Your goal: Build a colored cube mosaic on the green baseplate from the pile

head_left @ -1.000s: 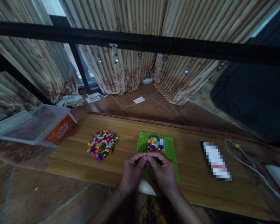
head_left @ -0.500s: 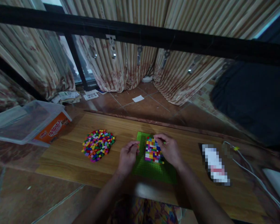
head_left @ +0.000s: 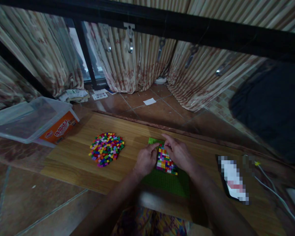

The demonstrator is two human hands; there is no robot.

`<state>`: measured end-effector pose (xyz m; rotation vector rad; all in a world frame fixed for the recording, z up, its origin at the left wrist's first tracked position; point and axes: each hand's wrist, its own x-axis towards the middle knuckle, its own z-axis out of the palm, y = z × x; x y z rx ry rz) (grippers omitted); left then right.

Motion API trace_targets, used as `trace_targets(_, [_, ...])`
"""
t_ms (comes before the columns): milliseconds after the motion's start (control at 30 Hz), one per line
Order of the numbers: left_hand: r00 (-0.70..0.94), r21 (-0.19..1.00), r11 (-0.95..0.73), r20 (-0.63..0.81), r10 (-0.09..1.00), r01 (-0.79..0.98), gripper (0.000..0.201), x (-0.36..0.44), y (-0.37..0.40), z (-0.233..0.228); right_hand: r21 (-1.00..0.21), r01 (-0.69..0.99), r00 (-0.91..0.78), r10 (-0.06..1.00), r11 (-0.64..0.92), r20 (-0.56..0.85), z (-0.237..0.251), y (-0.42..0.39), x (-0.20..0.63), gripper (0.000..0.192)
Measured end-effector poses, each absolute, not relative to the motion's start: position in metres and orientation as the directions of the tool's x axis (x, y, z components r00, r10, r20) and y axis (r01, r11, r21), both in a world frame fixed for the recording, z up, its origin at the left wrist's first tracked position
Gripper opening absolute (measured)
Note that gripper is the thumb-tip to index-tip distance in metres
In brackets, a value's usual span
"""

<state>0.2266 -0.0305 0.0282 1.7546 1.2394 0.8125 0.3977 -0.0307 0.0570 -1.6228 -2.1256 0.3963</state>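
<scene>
The left hand [head_left: 146,159] and the right hand [head_left: 179,154] rest with bent fingers on the colourful brick patch [head_left: 165,161], at 9 and 3 o'clock of it. The patch sits on the green baseplate [head_left: 172,182], near the table's [head_left: 71,164] front edge. Bare wood lies between it and the loose brick pile [head_left: 106,149] at 9 o'clock. The orange box's [head_left: 59,128] writing is too blurry.

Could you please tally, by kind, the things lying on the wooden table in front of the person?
Green baseplate with a patch of mixed-colour bricks on it: 1
Loose pile of small bricks: 1
Clear plastic box at the table's far left corner: 1
Flat blurred item: 1
White cable: 1
Total: 5
The left hand and right hand rest at the patch.
</scene>
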Motion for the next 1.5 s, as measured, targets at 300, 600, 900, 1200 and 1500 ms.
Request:
trace_targets(300, [0.324, 0.848, -0.231, 0.075, 0.943, 0.477, 0.041, 0.230, -0.033, 0.020, -0.528, 0.799, -0.200, 0.955, 0.287, 0.218, 0.049, -0.033, 0.400, 0.048])
trace_targets(600, [0.318, 0.825, -0.245, 0.085, 0.944, 0.510, 0.041, 0.232, -0.035, 0.017, -0.546, 0.779, -0.220, 0.950, 0.308, 0.223, 0.047, -0.031, 0.402, 0.042])
trace_targets(900, [0.324, 0.820, -0.240, 0.071, 0.943, 0.519, 0.042, 0.232, -0.036, 0.020, -0.695, 0.702, -0.126, 0.987, 0.158, 0.097, 0.055, -0.024, 0.400, 0.039])
trace_targets(1200, [0.146, 0.956, -0.054, 0.012, 0.989, 0.287, 0.034, 0.226, -0.039, 0.025, -0.785, 0.609, -0.022, 0.991, 0.115, 0.129, 0.050, -0.033, 0.408, 0.049])
trace_targets(1500, [0.201, 0.804, 0.413, -0.361, 0.911, -0.427, 0.049, 0.223, -0.060, 0.054, -0.832, 0.521, 0.041, 0.968, 0.191, 0.248, 0.078, -0.095, 0.363, 0.014])
